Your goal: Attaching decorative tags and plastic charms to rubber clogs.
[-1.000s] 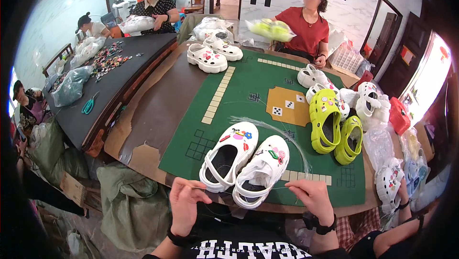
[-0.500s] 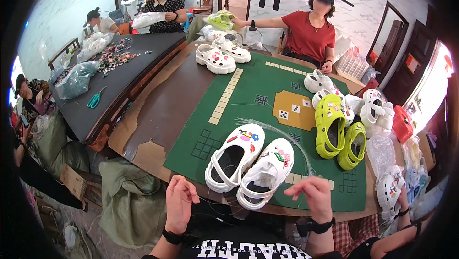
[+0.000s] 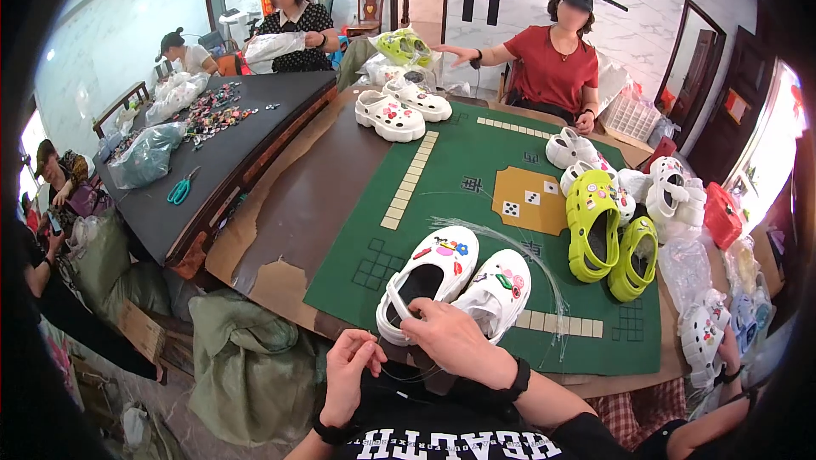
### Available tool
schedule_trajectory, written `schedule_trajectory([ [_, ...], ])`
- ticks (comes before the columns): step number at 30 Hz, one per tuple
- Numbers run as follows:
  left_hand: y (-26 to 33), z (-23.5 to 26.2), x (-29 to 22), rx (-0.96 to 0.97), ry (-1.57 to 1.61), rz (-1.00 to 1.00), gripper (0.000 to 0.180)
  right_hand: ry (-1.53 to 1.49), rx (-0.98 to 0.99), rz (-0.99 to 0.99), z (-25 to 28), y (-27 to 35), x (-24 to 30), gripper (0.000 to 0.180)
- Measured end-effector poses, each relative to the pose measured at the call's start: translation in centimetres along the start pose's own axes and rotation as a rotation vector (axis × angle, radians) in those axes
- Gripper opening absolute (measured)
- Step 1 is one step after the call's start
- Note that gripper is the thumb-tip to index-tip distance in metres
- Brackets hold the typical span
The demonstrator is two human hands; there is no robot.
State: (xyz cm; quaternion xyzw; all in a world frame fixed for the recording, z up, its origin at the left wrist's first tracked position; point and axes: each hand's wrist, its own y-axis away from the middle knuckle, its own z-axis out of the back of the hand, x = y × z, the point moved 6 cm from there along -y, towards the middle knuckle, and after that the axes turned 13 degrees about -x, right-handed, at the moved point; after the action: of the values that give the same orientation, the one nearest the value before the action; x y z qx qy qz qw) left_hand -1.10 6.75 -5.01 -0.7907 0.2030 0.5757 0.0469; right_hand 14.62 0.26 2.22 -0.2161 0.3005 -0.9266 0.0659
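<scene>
A pair of white clogs with colourful charms stands at the near edge of the green mat [image 3: 340,282]. The left white clog [image 3: 450,248] has its heel toward me; the right white clog [image 3: 508,277] is partly behind my right hand [image 3: 459,337]. That hand's fingers close on the left clog's heel strap. Beside the heel, my left hand [image 3: 348,375] pinches a thin clear strand [image 3: 399,374] that runs toward my right hand. More loose clear strands [image 3: 551,290] lie on the mat around the pair.
Green clogs [image 3: 592,226] and more white clogs [image 3: 572,150] stand on the right; another white pair [image 3: 389,116] is at the far left. Across the table sits a person in red [image 3: 557,61]. A co-worker's hand [image 3: 728,349] holds a clog at right. Scissors [image 3: 181,188] lie on the dark table.
My hands have moved in to the left clog's heel, the right onto its strap and the left pinching a strand. The person in red has drawn a hand back from the bagged green clogs.
</scene>
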Motion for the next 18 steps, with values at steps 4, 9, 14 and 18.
schedule_trajectory([
  [4,-0.2,-0.8,0.4,0.031,-0.066,0.021,0.009,-0.146,-0.018,-0.080,-0.3,0.1,-0.9,0.009],
  [9,-0.7,-2.7,1.0,0.081,-0.134,0.069,0.011,-0.506,-0.126,-0.377,0.4,-0.5,-2.7,0.018],
  [14,-1.7,-5.0,1.2,0.116,-0.197,0.114,0.015,-0.555,-0.167,-0.516,0.6,-0.3,-3.0,0.021],
  [18,-2.4,-6.1,1.4,0.104,-0.128,0.088,0.017,-0.454,-0.251,-0.420,0.9,-0.3,-3.1,0.020],
])
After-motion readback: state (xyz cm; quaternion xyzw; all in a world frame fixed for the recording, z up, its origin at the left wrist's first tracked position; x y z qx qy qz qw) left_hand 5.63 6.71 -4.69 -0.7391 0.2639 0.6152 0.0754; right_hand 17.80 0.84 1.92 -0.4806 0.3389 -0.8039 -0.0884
